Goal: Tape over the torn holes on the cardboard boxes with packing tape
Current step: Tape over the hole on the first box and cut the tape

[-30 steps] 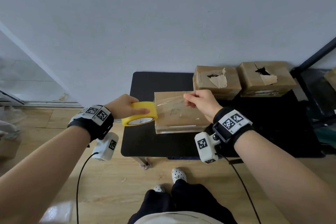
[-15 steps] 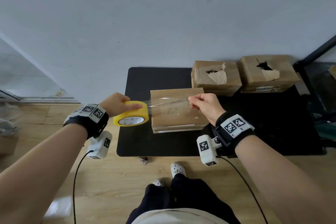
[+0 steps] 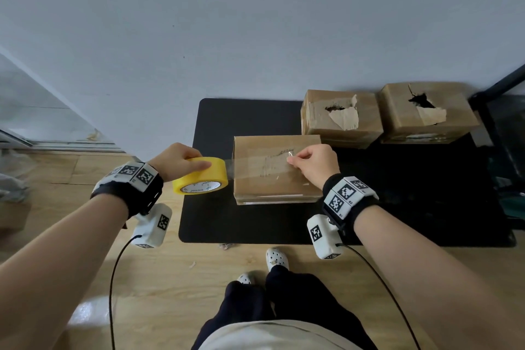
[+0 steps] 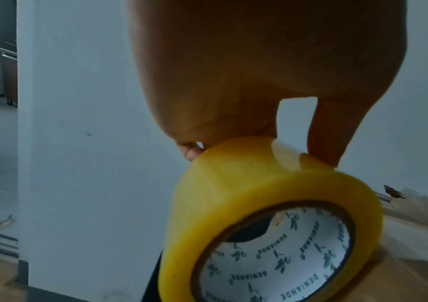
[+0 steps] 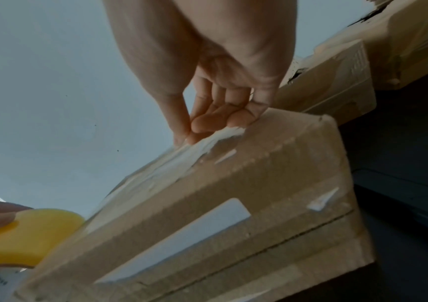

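"DENIANDE" tape roll (image 4: 272, 224) in left-hand fingers (image 4: 189, 152); right fingers (image 5: 202, 124) pinching tape strip (image 3: 255, 167).

This looks like a plain room in a home or a small packing spot, not a fitted workshop. The floor (image 3: 176, 278) is light wood-look boards with a few scraps lying on it. A bare pale wall (image 3: 255, 23) fills the back, and at the left a sliding door track (image 3: 56, 145) leads to a tiled area. A low black table (image 3: 255, 224) stands against the wall and bears three worn cardboard boxes (image 3: 341, 116), two of them torn open on top. The person stands at it in white clogs (image 3: 277, 257). In the left wrist view, furniture legs show dimly in the space beyond the wall edge.
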Action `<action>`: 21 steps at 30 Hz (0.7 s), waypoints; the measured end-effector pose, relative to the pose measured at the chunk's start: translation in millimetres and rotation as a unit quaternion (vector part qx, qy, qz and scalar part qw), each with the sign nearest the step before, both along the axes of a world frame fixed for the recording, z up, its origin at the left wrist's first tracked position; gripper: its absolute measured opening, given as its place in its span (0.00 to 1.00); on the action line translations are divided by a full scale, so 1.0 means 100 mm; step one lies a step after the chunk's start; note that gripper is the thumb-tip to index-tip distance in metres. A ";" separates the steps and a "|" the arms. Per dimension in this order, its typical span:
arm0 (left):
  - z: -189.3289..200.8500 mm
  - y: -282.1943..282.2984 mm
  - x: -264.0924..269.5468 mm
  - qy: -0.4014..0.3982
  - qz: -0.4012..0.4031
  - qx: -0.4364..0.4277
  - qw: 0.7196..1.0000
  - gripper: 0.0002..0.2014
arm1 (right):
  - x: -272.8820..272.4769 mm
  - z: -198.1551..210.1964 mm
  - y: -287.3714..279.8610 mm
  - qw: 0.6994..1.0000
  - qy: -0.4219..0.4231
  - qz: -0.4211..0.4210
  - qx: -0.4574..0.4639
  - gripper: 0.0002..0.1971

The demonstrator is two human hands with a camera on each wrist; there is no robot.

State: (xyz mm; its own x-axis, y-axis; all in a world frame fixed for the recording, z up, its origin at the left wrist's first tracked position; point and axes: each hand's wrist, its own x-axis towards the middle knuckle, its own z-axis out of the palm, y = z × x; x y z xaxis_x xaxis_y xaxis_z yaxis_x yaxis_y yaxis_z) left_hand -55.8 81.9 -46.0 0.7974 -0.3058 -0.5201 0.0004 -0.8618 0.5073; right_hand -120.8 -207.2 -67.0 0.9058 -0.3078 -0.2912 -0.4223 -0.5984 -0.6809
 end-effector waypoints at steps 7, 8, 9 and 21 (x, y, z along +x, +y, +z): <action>-0.02 0.00 0.00 0.002 0.007 -0.008 1.000 0.14 | 0.00 0.01 0.06 0.997 0.022 0.011 -0.079 0.10; -0.03 0.00 0.00 0.002 0.007 -0.008 1.000 0.14 | 0.01 0.02 0.07 0.995 0.027 0.020 -0.092 0.10; -0.04 0.00 0.00 0.003 0.008 -0.008 1.000 0.14 | 0.02 0.03 0.08 0.994 0.032 0.028 -0.105 0.10; -0.09 0.02 0.00 0.035 0.048 -0.036 0.998 0.11 | -0.07 0.16 0.13 0.958 -0.083 0.165 -0.218 0.20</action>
State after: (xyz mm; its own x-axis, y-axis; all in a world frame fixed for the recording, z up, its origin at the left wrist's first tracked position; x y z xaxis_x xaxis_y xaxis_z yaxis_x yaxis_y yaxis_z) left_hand -55.9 84.1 -55.1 0.7868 -0.2690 -0.5555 0.1189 -0.8171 0.5641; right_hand -127.4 -194.6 -51.1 0.9975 -0.0558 -0.0444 -0.0684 -0.9237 -0.3769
